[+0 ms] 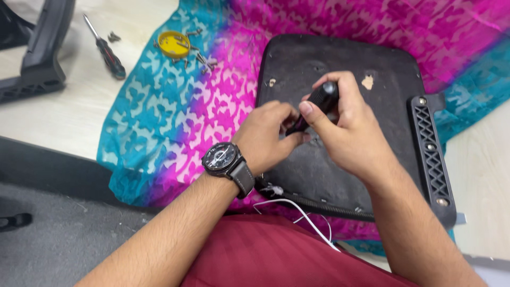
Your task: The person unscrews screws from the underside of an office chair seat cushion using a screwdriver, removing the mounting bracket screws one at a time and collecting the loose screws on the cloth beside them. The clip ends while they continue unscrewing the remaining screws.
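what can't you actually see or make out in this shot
Head view only:
- Tip of the black-handled tool: hidden by the left hand and right hand.
- What the tip meets on the black seat base: covered by both hands.
- Small screws by the yellow lid: too small to count.
- Black frame part, top left: cut off by the edge.
- White cable: ends hidden.

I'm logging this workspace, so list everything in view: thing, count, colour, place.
seat base: one, black, upside down on the cloth
armrest bracket: one, black, on the base's right edge
cloth: one, pink and teal, on the floor
spare screwdriver: one, black handle, floor upper left
lid: one, yellow, screws beside it
cable: one, white, near the lap
wristwatch: one, black, left wrist
left hand: steadies the shaft
right hand: grips a black screwdriver
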